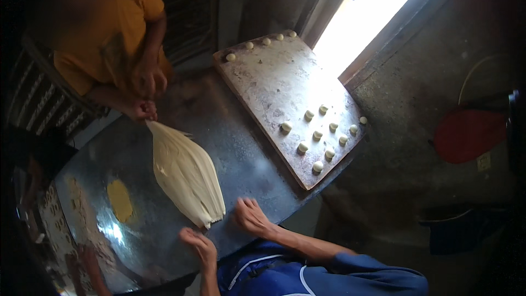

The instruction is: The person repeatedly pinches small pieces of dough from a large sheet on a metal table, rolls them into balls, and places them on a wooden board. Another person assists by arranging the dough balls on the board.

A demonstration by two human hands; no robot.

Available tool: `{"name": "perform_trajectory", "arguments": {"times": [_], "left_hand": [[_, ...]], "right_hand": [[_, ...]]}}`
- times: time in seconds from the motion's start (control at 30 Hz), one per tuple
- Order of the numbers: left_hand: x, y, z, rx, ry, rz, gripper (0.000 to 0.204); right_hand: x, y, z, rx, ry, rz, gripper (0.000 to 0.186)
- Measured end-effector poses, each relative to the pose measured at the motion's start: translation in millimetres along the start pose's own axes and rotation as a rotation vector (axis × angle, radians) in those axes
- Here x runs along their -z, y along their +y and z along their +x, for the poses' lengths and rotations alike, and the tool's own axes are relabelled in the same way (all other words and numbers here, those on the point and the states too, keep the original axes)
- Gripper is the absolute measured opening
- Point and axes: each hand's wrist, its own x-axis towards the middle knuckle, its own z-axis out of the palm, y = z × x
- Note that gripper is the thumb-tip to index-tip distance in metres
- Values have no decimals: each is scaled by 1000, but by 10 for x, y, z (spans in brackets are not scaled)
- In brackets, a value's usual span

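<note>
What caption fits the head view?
Co-worker's hand grips long dough, the wearer's left hand and right hand near its other end.

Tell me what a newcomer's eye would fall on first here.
The long, pale piece of dough on the dark table stands out first, its narrow far end in a co-worker's hand. Next comes the glaring bright opening at the upper right, then the board beside it, dotted with small pale balls.
</note>
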Motion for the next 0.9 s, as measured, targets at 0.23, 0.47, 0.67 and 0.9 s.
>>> {"name": "perform_trajectory", "arguments": {"times": [0.23, 0.47, 0.67, 0.9], "left_hand": [[79, -584, 679, 202, -4, 22, 26], [558, -750, 193, -14, -130, 25, 23], [8, -299, 283, 62, 28, 47, 20], [215, -594, 624, 160, 48, 81, 18]], "right_hand": [[424, 698, 522, 48, 125, -229, 40], [541, 880, 135, 10, -490, 22, 24], [149, 251, 326, 158, -187, -85, 27], [528, 677, 688, 278, 283, -244, 31]]}}
